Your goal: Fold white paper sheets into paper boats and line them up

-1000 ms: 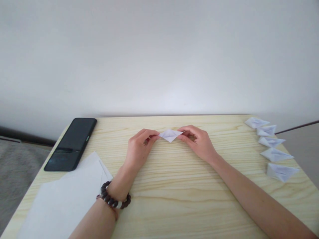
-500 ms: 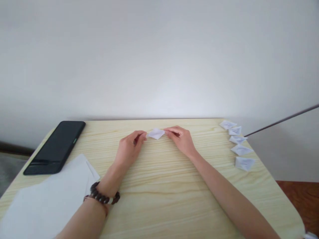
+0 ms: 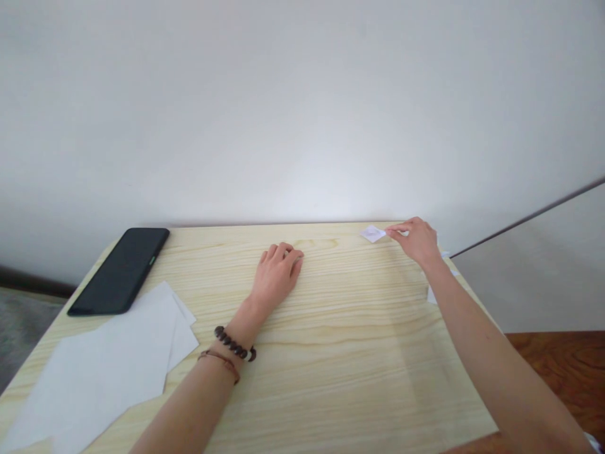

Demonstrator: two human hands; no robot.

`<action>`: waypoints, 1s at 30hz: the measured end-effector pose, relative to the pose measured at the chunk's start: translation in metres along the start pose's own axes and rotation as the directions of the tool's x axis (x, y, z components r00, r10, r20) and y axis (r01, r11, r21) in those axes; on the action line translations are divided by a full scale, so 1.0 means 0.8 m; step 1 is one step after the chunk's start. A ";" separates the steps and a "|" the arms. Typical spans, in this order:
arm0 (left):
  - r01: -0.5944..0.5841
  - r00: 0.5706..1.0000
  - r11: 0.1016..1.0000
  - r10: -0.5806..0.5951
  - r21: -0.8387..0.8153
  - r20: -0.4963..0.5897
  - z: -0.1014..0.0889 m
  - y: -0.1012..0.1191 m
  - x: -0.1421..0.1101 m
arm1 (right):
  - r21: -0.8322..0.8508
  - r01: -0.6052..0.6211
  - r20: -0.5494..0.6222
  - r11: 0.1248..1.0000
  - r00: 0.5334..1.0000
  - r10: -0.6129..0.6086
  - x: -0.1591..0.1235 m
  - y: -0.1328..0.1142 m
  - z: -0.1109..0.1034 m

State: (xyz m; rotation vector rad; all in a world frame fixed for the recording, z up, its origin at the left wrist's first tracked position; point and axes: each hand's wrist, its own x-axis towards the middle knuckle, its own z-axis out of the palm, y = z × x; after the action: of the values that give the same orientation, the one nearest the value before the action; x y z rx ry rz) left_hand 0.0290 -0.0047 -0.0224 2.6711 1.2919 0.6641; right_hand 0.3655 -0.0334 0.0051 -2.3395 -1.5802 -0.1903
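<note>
A small folded white paper boat (image 3: 372, 234) is at the far right part of the wooden table. My right hand (image 3: 416, 241) pinches its right tip between thumb and fingers. My left hand (image 3: 276, 275) rests on the tabletop near the middle, fingers loosely bent and apart, with nothing visible in it. Behind my right wrist and forearm, other folded paper boats (image 3: 432, 295) are mostly hidden; only bits of white stick out.
On the left lie several loose sheets of white paper (image 3: 118, 366). A black phone (image 3: 120, 271) lies behind them. The table (image 3: 302, 391) backs onto a pale wall (image 3: 302, 113), and its right edge drops toward a reddish-brown floor (image 3: 558, 366).
My left hand has let go of the paper boat and come down onto the table. My right hand has carried the boat to the right, toward the other boats.
</note>
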 end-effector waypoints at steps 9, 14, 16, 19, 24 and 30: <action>-0.015 1.000 0.998 0.015 -0.055 -0.012 0.001 -0.001 -0.005 | -0.100 -0.074 -0.004 0.992 0.997 0.074 0.000 0.040 -0.010; -0.012 1.000 0.997 0.012 -0.075 -0.002 0.002 -0.004 -0.005 | -0.114 -0.078 -0.041 0.990 0.996 0.074 0.000 0.039 -0.005; -0.009 1.000 0.997 0.009 -0.081 0.002 0.002 -0.004 -0.005 | -0.080 -0.060 -0.070 0.995 0.996 0.055 -0.002 0.033 -0.004; 0.010 1.000 0.998 -0.010 -0.055 -0.002 0.000 -0.001 -0.006 | -0.021 0.014 -0.131 1.000 0.991 -0.017 -0.010 0.012 -0.003; 0.047 0.999 0.997 -0.048 0.055 0.020 -0.003 0.005 -0.014 | 0.078 0.243 -0.179 0.967 0.957 -0.226 -0.047 -0.064 0.007; 0.065 0.991 0.989 -0.080 0.135 0.108 -0.013 0.006 -0.032 | 0.296 0.429 -0.084 0.853 0.902 -0.424 -0.092 -0.155 0.031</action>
State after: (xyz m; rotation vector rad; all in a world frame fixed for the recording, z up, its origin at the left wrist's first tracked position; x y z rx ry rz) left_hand 0.0144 -0.0283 -0.0206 2.7025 1.4419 0.4264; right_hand 0.2211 -0.0478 -0.0163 -1.7263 -1.9472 -0.0511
